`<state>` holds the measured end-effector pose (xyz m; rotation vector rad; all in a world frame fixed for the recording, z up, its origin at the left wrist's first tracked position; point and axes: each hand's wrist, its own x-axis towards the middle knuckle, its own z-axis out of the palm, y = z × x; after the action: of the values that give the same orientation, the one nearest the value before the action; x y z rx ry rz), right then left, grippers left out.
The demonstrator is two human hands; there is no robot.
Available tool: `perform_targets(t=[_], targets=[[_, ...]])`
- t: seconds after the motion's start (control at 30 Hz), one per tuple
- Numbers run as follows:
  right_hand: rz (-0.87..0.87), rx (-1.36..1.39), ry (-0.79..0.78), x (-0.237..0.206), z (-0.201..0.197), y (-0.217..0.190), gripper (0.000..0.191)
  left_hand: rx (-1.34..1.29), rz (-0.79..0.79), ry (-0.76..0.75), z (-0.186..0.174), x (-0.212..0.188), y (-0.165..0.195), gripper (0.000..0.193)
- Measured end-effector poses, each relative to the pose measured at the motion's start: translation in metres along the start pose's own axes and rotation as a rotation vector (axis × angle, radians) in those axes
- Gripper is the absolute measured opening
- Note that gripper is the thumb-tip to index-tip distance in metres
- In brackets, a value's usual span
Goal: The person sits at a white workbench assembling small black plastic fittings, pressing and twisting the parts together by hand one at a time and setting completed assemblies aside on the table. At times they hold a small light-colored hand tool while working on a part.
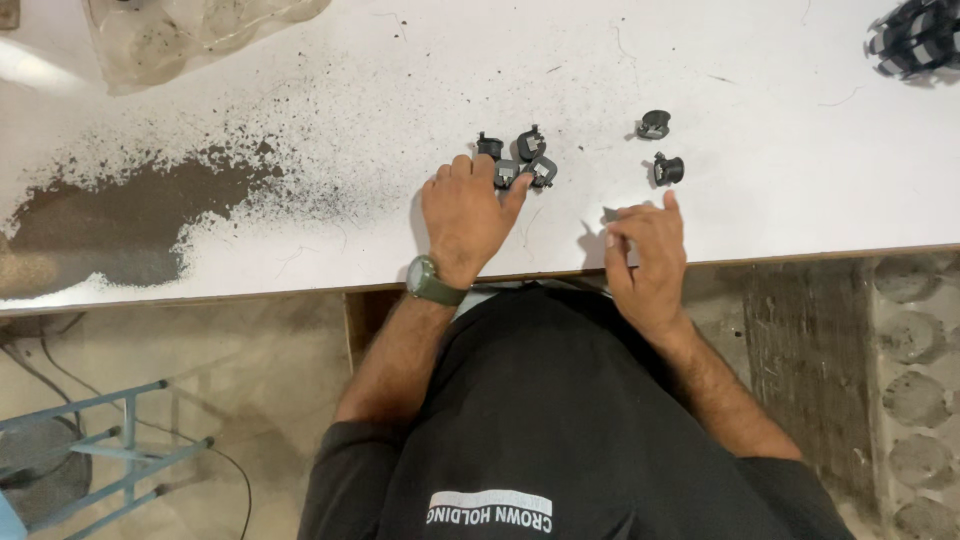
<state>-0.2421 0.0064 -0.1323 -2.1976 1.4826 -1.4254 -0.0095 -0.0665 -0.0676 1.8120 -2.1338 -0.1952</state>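
Observation:
My left hand (465, 215) lies palm down on the white table (400, 80), its fingertips touching a small cluster of black plastic parts (520, 160). My right hand (648, 248) rests near the table's front edge with the fingers curled together; a small piece may be pinched at the fingertips, but I cannot tell. Two more black parts lie apart beyond the right hand, one (668, 169) close to the fingertips and one (654, 124) farther back. A green watch (432, 283) sits on my left wrist.
Dark powder (130, 215) is spread over the table's left part. A clear plastic tray (190, 35) stands at the back left. A pile of black-and-white parts (918, 38) lies at the back right corner. A blue metal stool (110, 450) stands on the floor at the left.

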Motion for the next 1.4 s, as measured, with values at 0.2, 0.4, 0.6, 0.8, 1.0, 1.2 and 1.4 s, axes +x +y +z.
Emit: perform_targets(t=[0.2, 0.4, 0.6, 0.8, 1.0, 1.2, 1.4], targets=[[0.022, -0.010, -0.106, 0.001, -0.009, -0.019, 0.022, -0.155, 0.407, 0.247, 0.012, -0.023, 0.008, 0.038], [-0.006, -0.058, -0.257, 0.015, -0.009, -0.029, 0.041, -0.301, 0.563, 0.025, 0.002, -0.053, 0.004, 0.033], [-0.035, -0.101, -0.341, 0.014, -0.004, -0.031, 0.042, -0.287, 0.609, 0.027, -0.010, -0.063, 0.008, 0.031], [-0.044, -0.118, -0.319, 0.012, 0.001, -0.028, 0.040, -0.315, 0.613, 0.076, -0.011, -0.063, 0.008, 0.024], [-0.027, -0.117, -0.267, 0.011, 0.005, -0.031, 0.037, -0.295, 0.500, 0.040, -0.023, -0.070, -0.012, 0.015], [-0.019, -0.140, -0.242, 0.015, 0.009, -0.031, 0.038, -0.246, 0.410, -0.001, -0.055, -0.077, -0.023, 0.031], [-0.012, -0.150, -0.271, 0.017, 0.008, -0.037, 0.040, -0.229, 0.635, 0.094, -0.039, -0.059, 0.008, 0.051]])
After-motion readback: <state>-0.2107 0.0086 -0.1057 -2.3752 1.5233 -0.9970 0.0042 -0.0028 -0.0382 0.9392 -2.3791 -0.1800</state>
